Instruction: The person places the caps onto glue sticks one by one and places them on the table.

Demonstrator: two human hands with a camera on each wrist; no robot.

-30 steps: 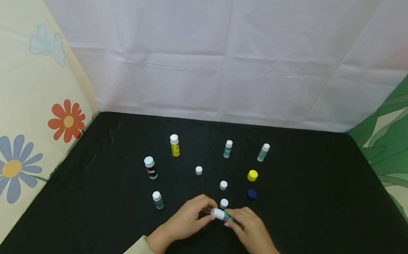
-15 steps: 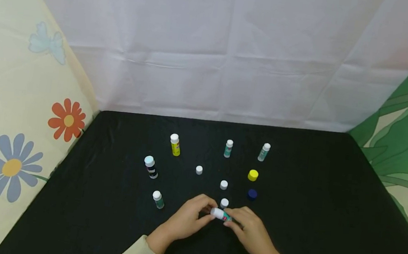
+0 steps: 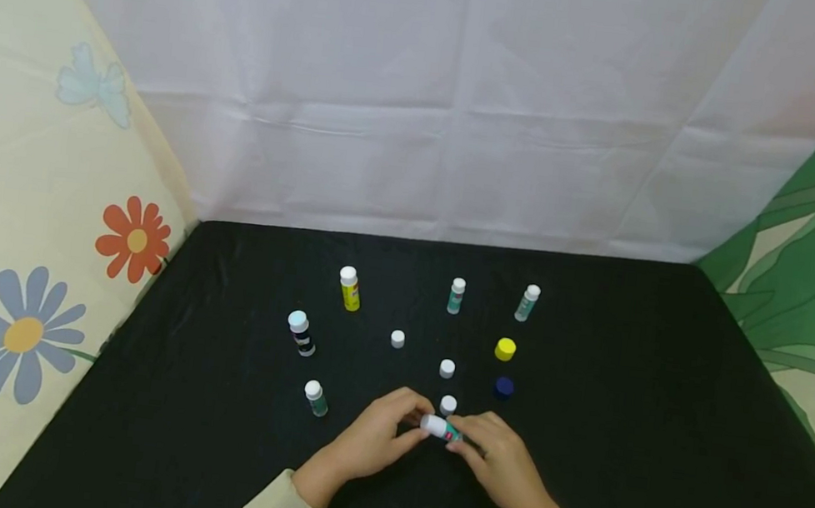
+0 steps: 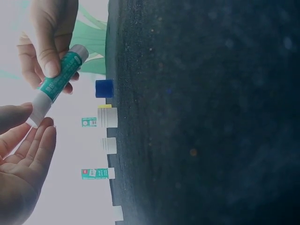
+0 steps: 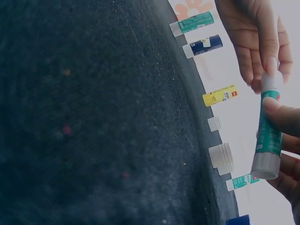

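Observation:
A green-and-white glue stick (image 3: pixel 451 432) is held between both hands, tilted and raised off the table in the wrist views. My left hand (image 3: pixel 379 435) pinches its white end between thumb and fingertips, the other fingers spread behind in the left wrist view. Around the green label of the glue stick (image 5: pixel 269 126), my right hand (image 3: pixel 500 466) grips with thumb and fingers. The right wrist view shows the opposite pale end (image 5: pixel 266 165) free of the fingers. Just beyond the hands stands a loose white cap (image 3: pixel 448 405).
Two more white caps (image 3: pixel 446 368), a yellow cap (image 3: pixel 506 349) and a navy cap (image 3: pixel 504 388) lie farther back. Several glue sticks stand upright: green ones (image 3: pixel 316 399), a yellow one (image 3: pixel 350 291) and a navy one (image 3: pixel 302 336). Black cloth (image 3: pixel 623 413) covers the table.

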